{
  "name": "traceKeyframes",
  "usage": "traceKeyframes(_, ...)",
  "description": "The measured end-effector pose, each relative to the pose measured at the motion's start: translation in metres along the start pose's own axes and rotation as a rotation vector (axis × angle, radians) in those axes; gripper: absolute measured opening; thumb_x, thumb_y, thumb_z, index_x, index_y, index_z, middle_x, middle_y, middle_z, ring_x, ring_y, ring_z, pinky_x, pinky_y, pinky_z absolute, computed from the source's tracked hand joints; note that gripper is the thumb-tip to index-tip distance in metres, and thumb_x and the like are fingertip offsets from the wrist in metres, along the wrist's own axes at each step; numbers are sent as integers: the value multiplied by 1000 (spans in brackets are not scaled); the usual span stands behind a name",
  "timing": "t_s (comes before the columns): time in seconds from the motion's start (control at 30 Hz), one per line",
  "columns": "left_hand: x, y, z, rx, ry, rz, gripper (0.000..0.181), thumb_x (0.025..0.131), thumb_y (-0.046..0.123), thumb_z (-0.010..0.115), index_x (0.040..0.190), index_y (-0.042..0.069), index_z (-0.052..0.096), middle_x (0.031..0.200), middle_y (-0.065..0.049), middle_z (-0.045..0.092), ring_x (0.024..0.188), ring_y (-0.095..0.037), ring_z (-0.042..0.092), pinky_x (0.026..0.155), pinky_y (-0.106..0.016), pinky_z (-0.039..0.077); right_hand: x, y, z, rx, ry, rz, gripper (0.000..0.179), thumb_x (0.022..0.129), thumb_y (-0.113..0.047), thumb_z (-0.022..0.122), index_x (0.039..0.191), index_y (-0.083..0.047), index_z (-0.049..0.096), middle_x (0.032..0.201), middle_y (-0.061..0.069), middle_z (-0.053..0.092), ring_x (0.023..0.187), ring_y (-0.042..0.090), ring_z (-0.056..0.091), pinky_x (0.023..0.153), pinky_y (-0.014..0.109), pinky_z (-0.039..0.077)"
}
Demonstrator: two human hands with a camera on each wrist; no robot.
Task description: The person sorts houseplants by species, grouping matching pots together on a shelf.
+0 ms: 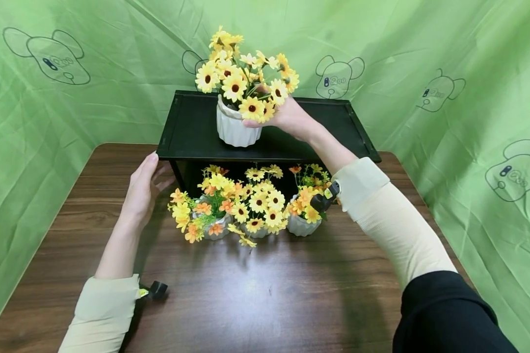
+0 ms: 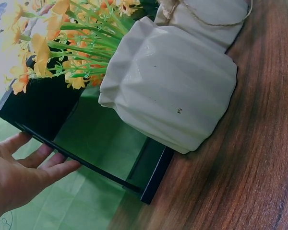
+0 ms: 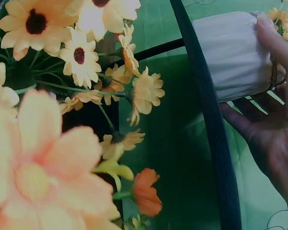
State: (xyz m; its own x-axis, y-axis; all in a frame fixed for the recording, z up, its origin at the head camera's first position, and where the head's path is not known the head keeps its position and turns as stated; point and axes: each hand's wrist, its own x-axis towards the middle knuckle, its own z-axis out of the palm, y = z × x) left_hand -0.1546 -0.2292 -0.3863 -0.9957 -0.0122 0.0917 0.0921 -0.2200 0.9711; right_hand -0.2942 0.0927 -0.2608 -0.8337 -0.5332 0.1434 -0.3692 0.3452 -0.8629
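1. Right hand [image 1: 289,115]: grips the held pot [image 1: 237,130], a white pot of yellow dark-centred flowers. Its thumb lies across the pot below the rim; the palm is at the pot's right side, and blooms partly cover the fingers.
2. Held pot position: upright at the top board of the black shelf [image 1: 194,122], left of centre and near the front edge. Contact between base and board cannot be confirmed.
3. Left hand [image 1: 142,186]: fingers extended, touching the shelf at its front left corner; the held pot is well apart, up and to its right.
4. Three further potted flowers [image 1: 258,202] stand in a row on the wooden counter [image 1: 256,294], along the shelf's front edge, below the held pot.
5. Green cloth [image 1: 128,108] hangs beyond the counter's back edge.
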Motion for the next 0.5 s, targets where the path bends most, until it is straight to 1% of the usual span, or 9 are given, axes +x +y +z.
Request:
traceKeyframes(0.13,0,0,0,-5,-2,5,46,109,43,47,148,20,54,134,11,60,125,-9,56,102,-25,49,4,3,5,17,-29,-28,78,80,-18,89,147,-13,50,151,4,52,132,14,53,115,30,43)
traceKeyframes(0.2,-1,-1,0,-3,-3,5,46,109,43,47,149,20,54,135,10,60,125,-9,56,102,-25,50,5,4,7,20,-37,-28,78,80,-17,89,148,-13,51,151,4,53,131,13,53,115,29,42)
traceKeyframes(0.3,0,-1,0,2,-4,7,47,109,43,47,149,20,54,135,10,60,125,-9,56,102,-25,49,6,4,8,40,-38,-29,79,79,-16,88,148,-10,49,151,6,52,130,15,54,114,31,44)
traceKeyframes(0.5,0,0,0,10,-2,5,47,109,43,47,150,20,53,136,11,59,126,-9,55,101,-24,50,6,3,10,16,-55,-32,83,81,-18,87,152,-9,45,155,7,48,135,16,52,118,30,41)
